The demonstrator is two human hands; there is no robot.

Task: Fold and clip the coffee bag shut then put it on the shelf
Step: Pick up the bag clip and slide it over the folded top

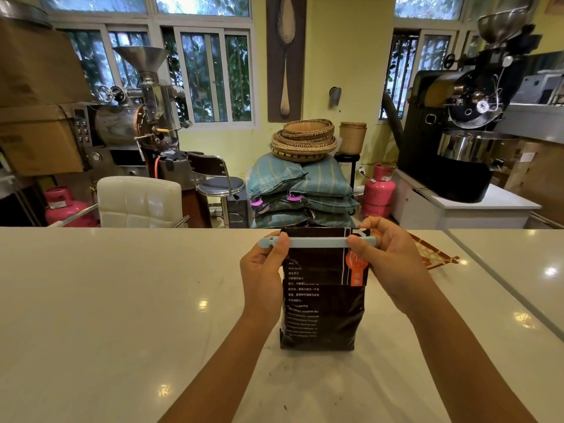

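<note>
One coffee bag (323,303) is seen standing upright on the pale counter (122,300), near the middle of the view and close to the person. The bag is dark, with white print on its front and one orange label near its upper right corner. Its top has been folded over, and one long light-blue clip (317,242) is laid across the fold from edge to edge.

Two hands are counted, one at each end of the clip. The left hand (262,276) is closed on the left end, with the thumb pressed on the front of the clip and the other fingers wrapped behind the bag. The right hand (387,264) is closed on the right end in the same way, thumb in front and fingers behind. Whether the clip is fully snapped shut cannot be told.

One patterned cloth (433,254) is partly seen on the counter behind the right hand.

Beyond the counter, two coffee roasters are counted, one (134,117) at the left and one (470,117) at the right. Two pink gas cylinders are seen, one (65,209) at the left and one (378,190) at the right. One stack of blue-green sacks (300,190) is topped by one pile of woven baskets (303,138). One white chair (140,201) and one stool (219,184) are set behind the counter.
</note>
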